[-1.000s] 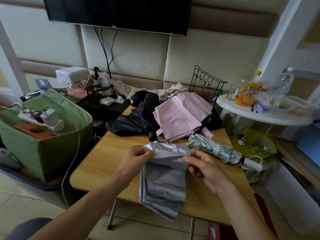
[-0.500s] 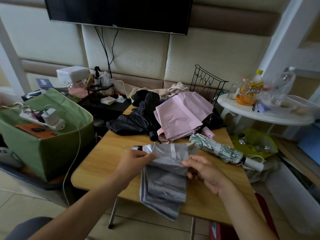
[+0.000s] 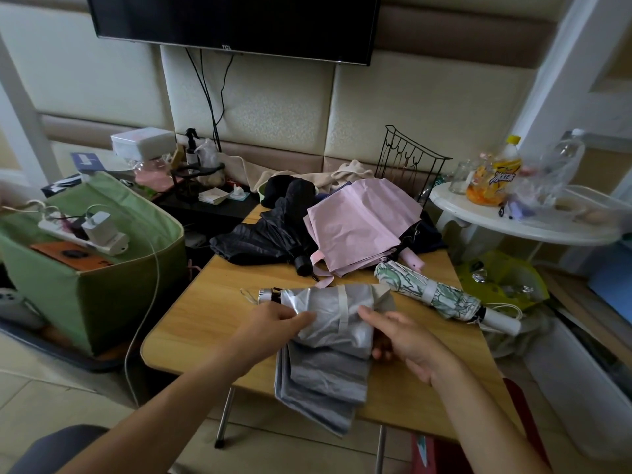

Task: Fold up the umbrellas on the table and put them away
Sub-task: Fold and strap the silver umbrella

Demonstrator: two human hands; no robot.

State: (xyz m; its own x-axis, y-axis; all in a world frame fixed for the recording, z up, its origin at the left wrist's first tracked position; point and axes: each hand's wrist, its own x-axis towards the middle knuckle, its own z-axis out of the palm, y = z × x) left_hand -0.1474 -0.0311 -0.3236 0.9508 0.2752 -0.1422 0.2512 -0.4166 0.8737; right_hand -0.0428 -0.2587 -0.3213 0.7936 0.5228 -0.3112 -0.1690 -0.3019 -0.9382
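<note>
— Near the table's (image 3: 191, 319) front edge, which way does the grey umbrella (image 3: 328, 323) run?

— Crosswise, left to right, parallel to that edge. Its handle end (image 3: 270, 295) points toward the left edge; loose canopy hangs off the front edge toward the person.

— And the hands?

— Both on it. The left hand (image 3: 273, 323) sits at the handle end, thumb and fingers pinching the silver cloth just beside the handle. The right hand (image 3: 407, 340) sits at the other end, fingers curled against the roll, some tucked under it; a true grip there cannot be told.

— What does the next move turn on?

— Probably the white strap (image 3: 343, 311), which crosses the roll between the two hands, slightly nearer the right. Rolling must go around the long axis, away from the person, to take up the hanging cloth.

— Other umbrellas?

— A leaf-print one (image 3: 427, 290) lies strapped toward the right edge; a pink one (image 3: 359, 224) and a black one (image 3: 263, 237) lie loose at the far edge.
</note>
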